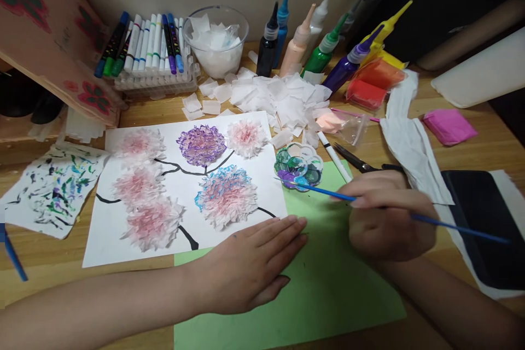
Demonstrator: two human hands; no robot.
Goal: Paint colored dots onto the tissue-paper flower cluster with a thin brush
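Hands: left hand [254,262] lies palm down, fingers extended and grasping nothing, across a lower corner of the white sheet [180,188] and the green paper [328,290]; right hand [394,216] is closed round a blue paintbrush [320,190].
Brush tip: over the palette [313,154], near purple and blue paint; whether the bristles touch it, I cannot tell.
Half-blue bloom [227,197]: on the white sheet, just beyond the left hand; blue edging on its upper petals, the lower ones pink and white.
Brushwork: seemingly at the paint-loading step, amid colouring petal edges.
Next stroke: calls, I judge, for a light touch that tints the tips without flattening them, the left hand steadying the sheet and staying off wet paint.
Palette place: at the white sheet's right edge.
Purple bloom [202,145]: farther up the sheet, edges coloured nearly throughout.
Paper squares [279,93]: heaped loose on the tabletop [143,333] beyond the sheet.
Paint bottles [268,46]: standing behind that heap.
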